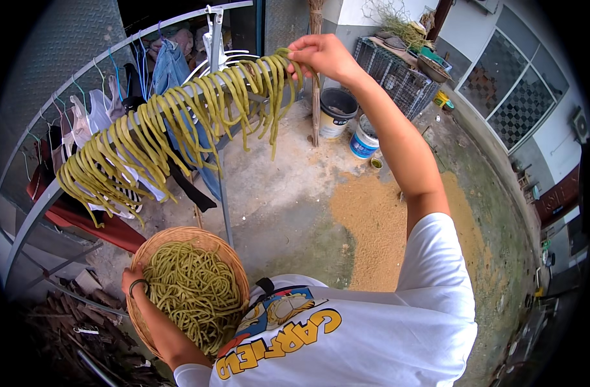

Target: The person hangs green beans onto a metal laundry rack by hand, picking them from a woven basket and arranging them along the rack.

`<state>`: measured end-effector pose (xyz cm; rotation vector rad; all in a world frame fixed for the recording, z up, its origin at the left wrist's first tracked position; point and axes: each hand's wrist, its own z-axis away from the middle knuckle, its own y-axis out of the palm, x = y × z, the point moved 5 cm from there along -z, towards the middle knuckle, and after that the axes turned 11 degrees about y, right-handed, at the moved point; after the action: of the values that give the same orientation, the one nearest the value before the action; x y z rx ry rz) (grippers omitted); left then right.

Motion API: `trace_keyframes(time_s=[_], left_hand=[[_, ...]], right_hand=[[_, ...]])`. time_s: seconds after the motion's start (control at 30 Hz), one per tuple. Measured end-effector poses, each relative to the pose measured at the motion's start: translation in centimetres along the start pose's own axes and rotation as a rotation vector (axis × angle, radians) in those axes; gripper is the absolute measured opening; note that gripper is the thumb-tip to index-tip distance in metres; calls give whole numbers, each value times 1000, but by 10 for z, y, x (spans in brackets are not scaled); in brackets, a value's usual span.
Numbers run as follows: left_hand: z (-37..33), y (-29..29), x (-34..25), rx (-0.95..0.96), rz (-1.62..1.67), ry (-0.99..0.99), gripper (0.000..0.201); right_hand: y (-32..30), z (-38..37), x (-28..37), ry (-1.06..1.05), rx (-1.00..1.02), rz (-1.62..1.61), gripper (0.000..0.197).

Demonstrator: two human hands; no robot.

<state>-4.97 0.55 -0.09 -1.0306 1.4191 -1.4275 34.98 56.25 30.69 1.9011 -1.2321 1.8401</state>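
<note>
My right hand [322, 57] is raised to the far end of a grey metal rail [46, 197], its fingers pinched on a long bean draped there. Limp, olive-green long beans [154, 126] hang folded over the rail in a dense row from its near left end up to my fingers. Against my body rests a round wicker basket [235, 263], with my left hand [135, 282] closed around its left rim. A tangled heap of the same long beans [191, 290] lies inside it.
Clothes on hangers, including blue jeans [169, 68], hang behind the beans. A broom [316, 77] stands beyond, beside a black bucket [338, 106] and a blue-white bucket [364, 138]. Grain [372, 226] is spread on the ground. A wire cage [398, 74] stands farther back. Broken tiles [82, 329] lie lower left.
</note>
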Motion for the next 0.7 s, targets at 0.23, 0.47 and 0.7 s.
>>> trace_keyframes(time_s=[0.23, 0.47, 0.7], left_hand=[[2, 7, -4, 2, -7, 10, 62], [-1, 9, 1, 20, -3, -9, 63], [-1, 7, 2, 10, -4, 7, 64]], right_hand=[[-6, 12, 12, -22, -357, 747, 24], [1, 13, 22, -54, -451, 822, 23], [-13, 5, 15, -86, -556, 766, 24]])
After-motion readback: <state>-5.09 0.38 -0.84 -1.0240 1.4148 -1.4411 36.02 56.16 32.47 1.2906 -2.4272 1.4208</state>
